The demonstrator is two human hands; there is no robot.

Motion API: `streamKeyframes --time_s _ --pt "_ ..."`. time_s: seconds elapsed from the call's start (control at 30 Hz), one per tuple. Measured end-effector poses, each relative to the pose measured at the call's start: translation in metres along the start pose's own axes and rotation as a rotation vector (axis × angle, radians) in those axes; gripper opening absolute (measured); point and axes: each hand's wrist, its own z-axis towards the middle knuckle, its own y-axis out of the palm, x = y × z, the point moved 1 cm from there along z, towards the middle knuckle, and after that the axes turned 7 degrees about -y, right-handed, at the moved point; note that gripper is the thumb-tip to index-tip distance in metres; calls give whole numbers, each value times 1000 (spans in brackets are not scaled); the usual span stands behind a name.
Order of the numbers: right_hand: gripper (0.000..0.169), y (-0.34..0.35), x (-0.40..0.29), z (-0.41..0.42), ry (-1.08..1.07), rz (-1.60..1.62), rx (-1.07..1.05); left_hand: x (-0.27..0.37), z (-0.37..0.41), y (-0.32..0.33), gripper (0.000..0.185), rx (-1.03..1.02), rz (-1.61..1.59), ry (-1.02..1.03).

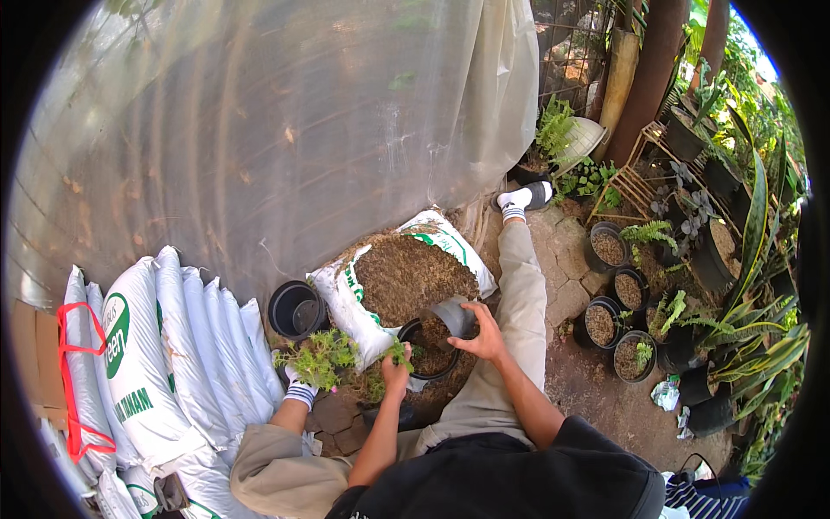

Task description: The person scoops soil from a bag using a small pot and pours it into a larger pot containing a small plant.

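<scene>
My right hand (486, 335) grips a grey plastic scoop-like container (459, 315), tilted over a black plant pot (429, 376). Brown potting mix shows in the container's mouth and in the pot below. At the pot's left rim, my left hand (395, 376) is closed on a small green plant (397, 353); its lower stem and roots are hidden. Just beyond the pot lies an opened white sack (373, 334), its potting mix (415, 276) exposed. A bushy green plant (318, 359) with a pink flower sits left of my left hand.
An unfilled black pot (297, 310) stands left of the opened sack. White filled sacks (139, 363) lean in a row at the left. Translucent plastic sheeting (292, 130) hangs ahead. Several pots with mix, such as a black pot (600, 324), stand right of my outstretched leg (524, 285).
</scene>
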Motion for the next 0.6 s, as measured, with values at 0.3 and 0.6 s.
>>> streamKeyframes --time_s 0.3,0.6 --pt "89 -5 -1 -8 -62 -142 -183 -4 6 -4 33 8 -30 34" --pt "90 -9 9 -18 -21 -94 -132 3 8 2 41 -13 -28 7"
